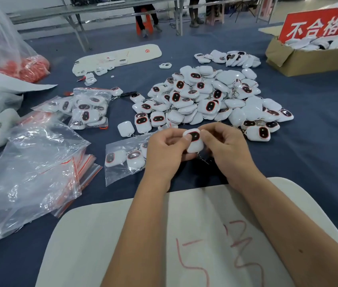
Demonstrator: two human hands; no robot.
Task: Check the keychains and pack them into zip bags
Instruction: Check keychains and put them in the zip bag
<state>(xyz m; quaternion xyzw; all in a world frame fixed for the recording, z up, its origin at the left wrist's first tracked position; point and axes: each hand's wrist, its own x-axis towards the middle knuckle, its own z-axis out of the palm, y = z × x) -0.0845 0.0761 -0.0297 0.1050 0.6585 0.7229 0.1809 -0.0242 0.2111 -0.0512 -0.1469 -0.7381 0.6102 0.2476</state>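
Both of my hands hold one white keychain (195, 141) with a dark red-rimmed oval face, just above the blue table. My left hand (166, 150) pinches its left side with the thumb on top. My right hand (224, 146) pinches its right side, and its dark ring hangs below between the hands. A large pile of the same keychains (211, 98) lies just beyond. A zip bag (122, 160) holding a few keychains lies left of my left hand. A fuller zip bag (89, 108) lies farther left.
A stack of empty red-striped zip bags (39, 175) covers the left. A white board with red marks (122, 241) lies under my forearms. A cardboard box (309, 56) with a red sign stands at the far right; a second white board (120, 56) lies behind.
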